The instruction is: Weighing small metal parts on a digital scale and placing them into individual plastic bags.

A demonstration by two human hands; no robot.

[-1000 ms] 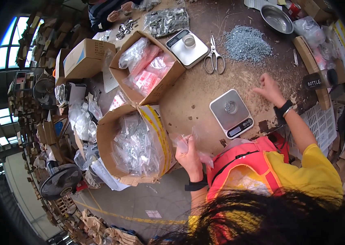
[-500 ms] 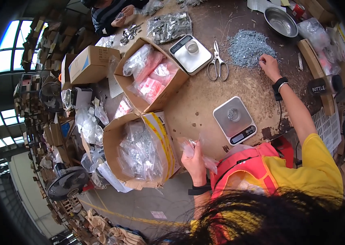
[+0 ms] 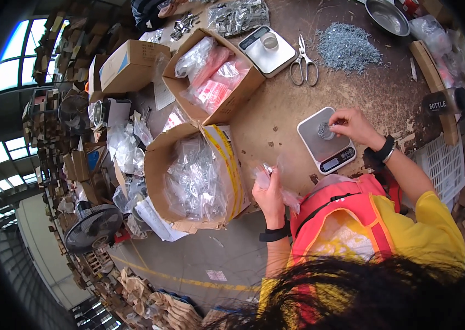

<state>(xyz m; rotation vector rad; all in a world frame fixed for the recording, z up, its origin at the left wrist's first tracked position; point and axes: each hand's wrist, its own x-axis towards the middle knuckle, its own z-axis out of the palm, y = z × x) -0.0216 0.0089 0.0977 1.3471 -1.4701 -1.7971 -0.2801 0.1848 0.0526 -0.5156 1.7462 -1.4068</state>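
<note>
My right hand is at the small round clear dish on the near scale, thumb and fingertips pinched together over its rim. What the fingertips hold is too small to make out. Small grey metal pieces, like screws, lie in the dish. My left hand is closed around a clear plastic bag near the table's front edge, left of the scale. At the far right lies a loose heap of small bluish-grey metal pieces, apart from both hands.
Left of my left hand stands an open carton of filled clear bags. Behind it is another carton with red-and-clear bags. Scissors lie beside a second scale. A metal bowl and a dark bottle are at right.
My right hand has moved from the heap of small metal pieces back toward me, to the dish on the near scale. My left hand still holds the plastic bag. The view has shifted slightly.
</note>
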